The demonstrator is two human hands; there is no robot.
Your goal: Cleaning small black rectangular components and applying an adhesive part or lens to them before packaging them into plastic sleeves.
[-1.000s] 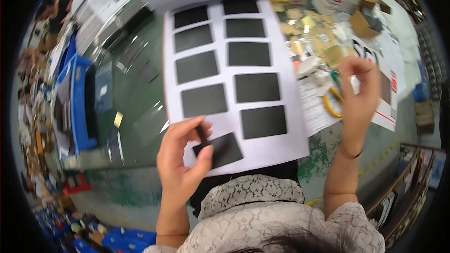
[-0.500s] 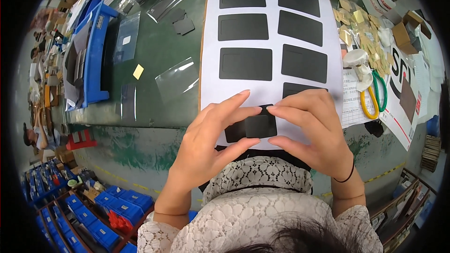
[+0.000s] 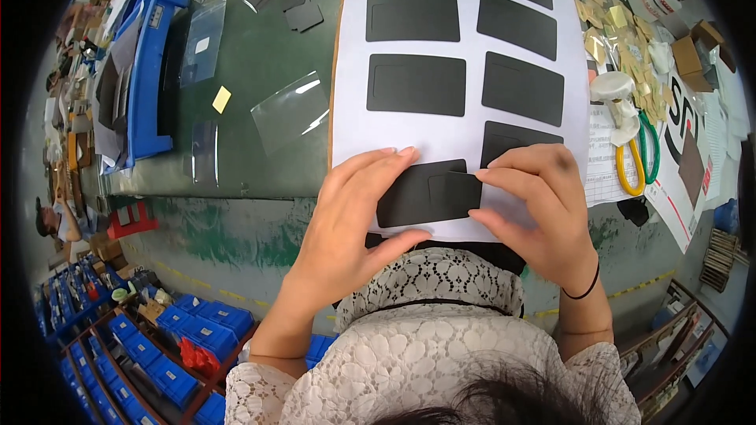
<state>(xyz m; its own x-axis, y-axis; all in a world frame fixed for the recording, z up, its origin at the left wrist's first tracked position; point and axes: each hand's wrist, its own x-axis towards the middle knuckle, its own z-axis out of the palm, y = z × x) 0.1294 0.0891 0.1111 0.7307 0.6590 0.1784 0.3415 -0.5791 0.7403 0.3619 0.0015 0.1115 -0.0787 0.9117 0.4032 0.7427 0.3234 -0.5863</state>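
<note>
At the lower left, rows of blue bins [image 3: 169, 378] fill a rack, a crumpled red bag [image 3: 198, 356] among them; what most of the bins contain is too small to tell. Above them, at the left of the green bench [image 3: 260, 165], a long blue tray [image 3: 153, 83] holds a stack of dark and grey flat sheets [image 3: 114, 98], tipped toward its outer side. Beside it lies a clear bag [image 3: 197, 67] with a small white label, then a yellow slip [image 3: 222, 99] and a clear film [image 3: 293, 110].

The left hand [image 3: 339, 216] spreads over the edge of a white sheet [image 3: 437, 138], its grip wide and holding nothing, thumb and fingers around the left part of a black card [image 3: 402, 201]. This card lies slightly tilted at the foot of the left column. A smaller black piece [image 3: 454, 193] rests over the card's right end. The right hand [image 3: 539, 205] has thumb and index finger parted at that piece's right corners; whether the grip pinches or merely presses, I cannot tell.

Farther right are tan packets [image 3: 630, 39], a white tub [image 3: 655, 0] and an open cardboard box [image 3: 691, 67] with something grey inside.
</note>
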